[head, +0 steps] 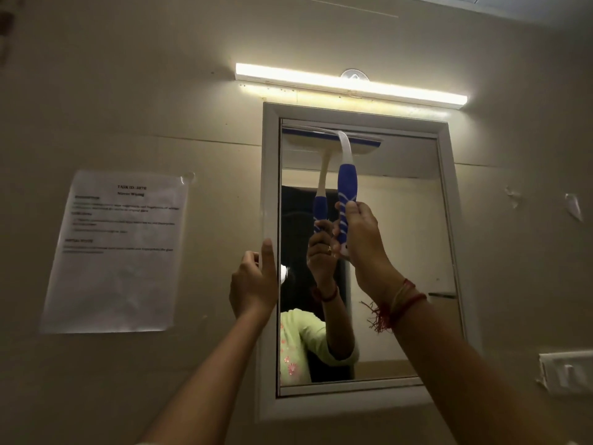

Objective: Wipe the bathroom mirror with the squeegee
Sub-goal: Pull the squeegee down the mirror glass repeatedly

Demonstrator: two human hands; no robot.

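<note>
The mirror (401,252) hangs on the wall in a white frame (449,220). A blue and white squeegee (347,181) has its blade pressed flat against the glass near the top edge, left of centre. My right hand (359,239) is shut on its blue handle, arm raised. My left hand (253,281) rests on the frame's left edge, thumb up along it, fingers curled behind the edge. The glass reflects the squeegee, the hand and a light green sleeve.
A lit tube light (349,81) runs above the mirror. A printed sheet (118,252) is taped to the wall at the left. A white switch plate (568,370) sits at the lower right. Bits of tape (572,205) stick to the wall right of the mirror.
</note>
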